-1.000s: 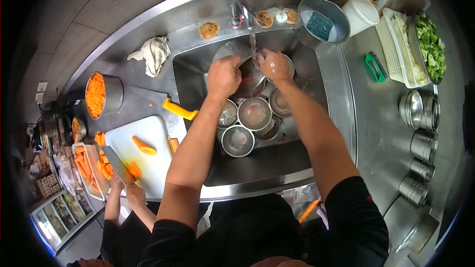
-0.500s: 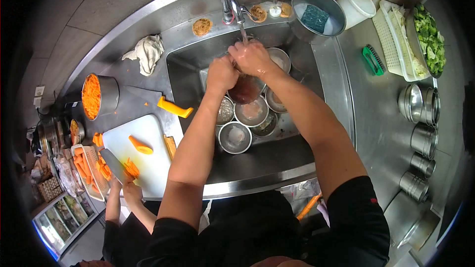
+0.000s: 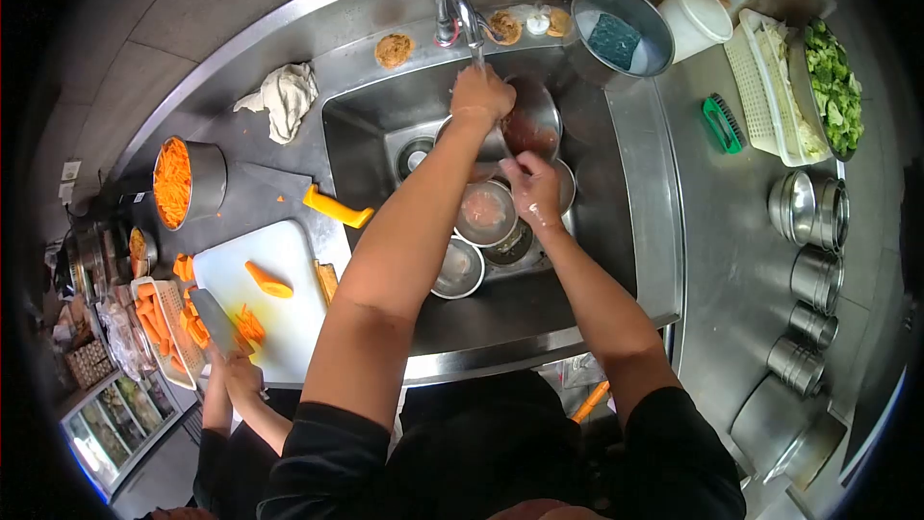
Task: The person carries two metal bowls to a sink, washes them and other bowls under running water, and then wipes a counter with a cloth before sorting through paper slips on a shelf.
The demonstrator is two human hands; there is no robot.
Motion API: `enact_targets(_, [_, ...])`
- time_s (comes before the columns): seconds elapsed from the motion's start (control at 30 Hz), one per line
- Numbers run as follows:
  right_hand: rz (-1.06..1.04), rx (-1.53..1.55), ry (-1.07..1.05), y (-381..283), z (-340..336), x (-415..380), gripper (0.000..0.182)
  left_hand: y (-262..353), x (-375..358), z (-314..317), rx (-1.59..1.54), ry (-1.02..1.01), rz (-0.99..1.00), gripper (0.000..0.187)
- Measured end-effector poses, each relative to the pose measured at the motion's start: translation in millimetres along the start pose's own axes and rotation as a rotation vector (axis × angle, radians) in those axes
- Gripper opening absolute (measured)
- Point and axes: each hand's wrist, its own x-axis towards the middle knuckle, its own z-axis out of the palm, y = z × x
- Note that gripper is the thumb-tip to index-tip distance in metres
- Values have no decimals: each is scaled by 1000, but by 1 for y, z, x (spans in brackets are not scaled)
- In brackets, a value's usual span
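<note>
My left hand (image 3: pixel 481 98) is closed under the tap's running water, at the upper left rim of a metal bowl (image 3: pixel 532 120) with reddish water in it. That bowl is tilted. Below it, my wet right hand (image 3: pixel 535 191) hangs over the stacked bowls with thumb and fingers apart; its fingertips are blurred. Under and around my hands sit several small metal bowls, among them one with pinkish contents (image 3: pixel 484 214) and one at the front (image 3: pixel 457 268). My left forearm hides part of the sink (image 3: pixel 375 125).
The tap (image 3: pixel 458 14) stands behind my left hand. A pot with a green scouring pad (image 3: pixel 614 42) is at the back right, beside a green brush (image 3: pixel 722 123). To the left lie a yellow-handled knife (image 3: pixel 337 207) and a cutting board (image 3: pixel 289 327), where another person's hands (image 3: pixel 239 376) hold a cleaver.
My hands have moved apart: the left up and right under the tap, the right down toward the stacked bowls. The bowl with reddish water has shifted up and to the right.
</note>
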Motion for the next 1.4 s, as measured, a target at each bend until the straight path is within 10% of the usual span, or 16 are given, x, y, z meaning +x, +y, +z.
enact_targets(0.07, [642,232,-230,-11,-23,26,38,6,2,-6,33,59,73,30])
enact_targets(0.13, [464,144,-155,4,-15,51,44,-2,7,-17,39,103,221,36])
enact_targets(0.2, [363,-202,-553,-1,-6,84,47,-24,24,-5,-609,-369,84,33])
enact_targets(0.23, [353,-199,-546,-4,1,98,47,-15,12,-5,-291,-214,484,30])
enact_targets(0.3, [287,-297,-581,-14,24,116,55,8,-51,-10,-270,-410,346,23])
enact_targets(0.47, [267,-434,-803,-46,37,150,72,43,-152,-40,-613,-19,868,28])
enact_targets(0.6, [184,-380,-728,-28,17,126,44,-22,-106,-40,-634,228,295,18])
enact_targets(0.8, [-62,-140,-369,-17,-39,52,41,-40,-6,-60,-784,-27,139,22])
enact_targets(1.07, [1065,532,-163,50,-74,-25,61,-36,66,0,-1242,-432,-349,48])
enact_targets(1.4, [1186,581,-86,33,-123,-77,69,-28,65,-23,-1354,-461,-345,32])
